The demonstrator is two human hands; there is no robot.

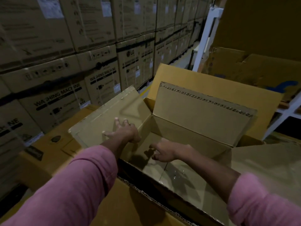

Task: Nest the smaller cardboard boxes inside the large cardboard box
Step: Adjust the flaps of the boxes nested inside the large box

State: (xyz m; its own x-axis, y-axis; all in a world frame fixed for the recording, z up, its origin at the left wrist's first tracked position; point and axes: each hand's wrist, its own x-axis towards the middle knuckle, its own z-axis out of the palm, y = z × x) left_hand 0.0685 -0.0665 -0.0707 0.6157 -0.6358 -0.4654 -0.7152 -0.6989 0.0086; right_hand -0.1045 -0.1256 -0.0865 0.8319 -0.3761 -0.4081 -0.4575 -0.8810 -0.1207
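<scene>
An open brown cardboard box (187, 131) sits nested inside a larger cardboard box (195, 74), whose yellowish far flap rises behind it. The inner box's far flap (203, 110) stands upright and its left flap (105, 118) is folded outward. My left hand (123, 131) lies flat on that left flap with fingers spread, holding nothing. Over the inner box's opening, my right hand (164, 151) hovers with fingers loosely curled and apart, also holding nothing. The inside of the inner box shows only its taped bottom (175, 175).
A wall of stacked washing machine cartons (68, 66) runs along the left and back. More brown boxes (48, 149) sit at the left below my arm. A white shelf frame (206, 39) with flattened cardboard stands at the right. A narrow floor aisle (182, 57) leads away.
</scene>
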